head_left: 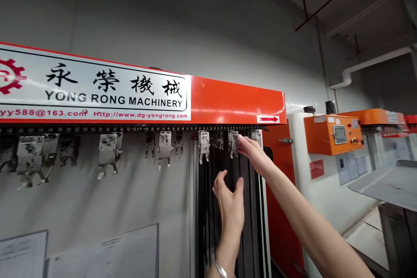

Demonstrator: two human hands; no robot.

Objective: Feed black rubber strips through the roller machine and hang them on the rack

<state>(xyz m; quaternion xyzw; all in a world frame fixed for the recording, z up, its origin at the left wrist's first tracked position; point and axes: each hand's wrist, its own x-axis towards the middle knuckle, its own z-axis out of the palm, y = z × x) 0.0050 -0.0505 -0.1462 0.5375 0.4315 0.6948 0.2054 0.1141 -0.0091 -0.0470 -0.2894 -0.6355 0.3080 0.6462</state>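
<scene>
A row of metal spring clips hangs from the chain [140, 129] under the orange machine cover [237, 100]. My right hand [254, 151] is raised to one metal clip [233, 141] near the right end, with its fingers closed at the clip's right side. Below it, my left hand [230, 202] is lifted in front of the dark strip curtain [250, 208]. Its thumb and fingers are spread apart with nothing between them. Another clip [204, 145] hangs just left of the gripped one.
More clips [165, 147] line the chain further left. Printed sheets [107, 252] are fixed to the grey panel [169, 200]. To the right stand an orange control box [332, 134] with a screen and a grey sheet-like surface [387, 182].
</scene>
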